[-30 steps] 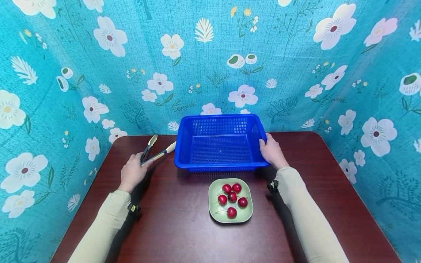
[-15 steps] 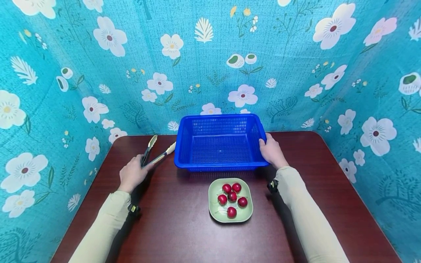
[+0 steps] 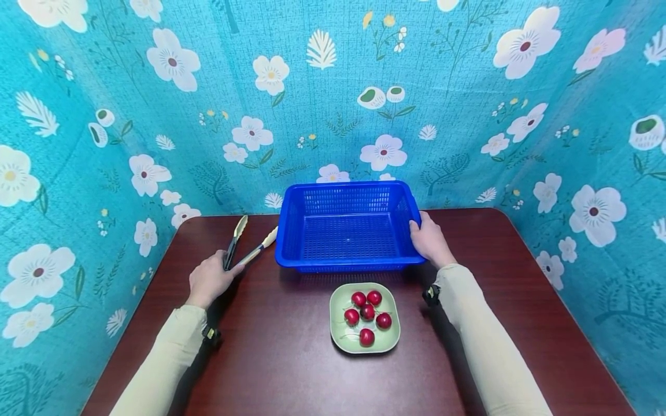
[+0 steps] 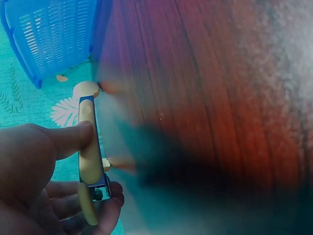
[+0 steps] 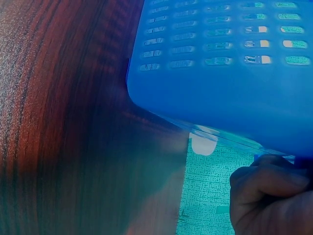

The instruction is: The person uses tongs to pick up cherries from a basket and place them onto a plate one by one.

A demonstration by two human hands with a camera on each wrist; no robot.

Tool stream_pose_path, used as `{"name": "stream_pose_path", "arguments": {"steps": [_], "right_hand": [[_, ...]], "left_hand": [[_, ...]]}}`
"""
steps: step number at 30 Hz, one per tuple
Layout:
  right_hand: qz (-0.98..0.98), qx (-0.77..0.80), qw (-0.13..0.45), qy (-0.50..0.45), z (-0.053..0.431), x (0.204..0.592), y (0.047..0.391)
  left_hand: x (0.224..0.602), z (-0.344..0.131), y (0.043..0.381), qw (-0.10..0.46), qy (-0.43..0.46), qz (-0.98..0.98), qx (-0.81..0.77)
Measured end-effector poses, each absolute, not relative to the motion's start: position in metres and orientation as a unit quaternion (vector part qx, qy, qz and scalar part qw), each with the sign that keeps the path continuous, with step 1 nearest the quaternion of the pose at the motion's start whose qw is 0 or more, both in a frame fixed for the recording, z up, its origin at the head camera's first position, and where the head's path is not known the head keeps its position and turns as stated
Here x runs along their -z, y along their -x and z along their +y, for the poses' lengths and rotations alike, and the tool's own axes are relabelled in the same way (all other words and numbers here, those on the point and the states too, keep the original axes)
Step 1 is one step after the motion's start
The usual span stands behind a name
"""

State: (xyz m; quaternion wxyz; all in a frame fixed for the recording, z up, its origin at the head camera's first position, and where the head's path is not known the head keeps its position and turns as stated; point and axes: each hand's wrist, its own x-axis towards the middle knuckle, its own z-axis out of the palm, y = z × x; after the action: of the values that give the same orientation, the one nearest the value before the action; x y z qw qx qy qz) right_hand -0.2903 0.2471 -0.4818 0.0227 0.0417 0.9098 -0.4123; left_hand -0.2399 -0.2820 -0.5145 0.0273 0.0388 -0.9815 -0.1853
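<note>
In the head view my left hand [image 3: 210, 280] holds tongs [image 3: 254, 253] with pale tips, their two arms spread apart and pointing away from me. The left wrist view shows the thumb pressed on one cream-coloured arm of the tongs [image 4: 91, 152], with fingers curled behind the other side. My right hand [image 3: 430, 238] grips the right rim of a blue plastic basket [image 3: 351, 267]. In the right wrist view the curled fingers [image 5: 266, 181] meet the basket's edge [image 5: 220, 103]. The basket has slotted walls and nothing inside.
A pale green square plate [image 3: 338, 344] with several red cherries [image 3: 367, 312] stands in front of the basket on the dark red-brown table [image 3: 270, 358]. A turquoise flowered cloth [image 3: 322, 115] hangs around the table's back and sides.
My left hand has shifted slightly toward me, with the tongs still in it. The right hand, basket and plate look unchanged.
</note>
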Motion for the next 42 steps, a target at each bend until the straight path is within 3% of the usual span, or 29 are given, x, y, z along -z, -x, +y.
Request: {"name": "stream_pose_path", "arguments": {"steps": [16, 42], "right_hand": [[0.911, 0.410, 0.028, -0.040, 0.246, 0.485, 0.291], [0.910, 0.413, 0.019, -0.040, 0.249, 0.485, 0.291]], "left_hand": [[0.519, -0.282, 0.238, 0.001, -0.048, -0.985, 0.166], [0.525, -0.277, 0.239, 0.015, -0.022, -0.993, 0.117]]}}
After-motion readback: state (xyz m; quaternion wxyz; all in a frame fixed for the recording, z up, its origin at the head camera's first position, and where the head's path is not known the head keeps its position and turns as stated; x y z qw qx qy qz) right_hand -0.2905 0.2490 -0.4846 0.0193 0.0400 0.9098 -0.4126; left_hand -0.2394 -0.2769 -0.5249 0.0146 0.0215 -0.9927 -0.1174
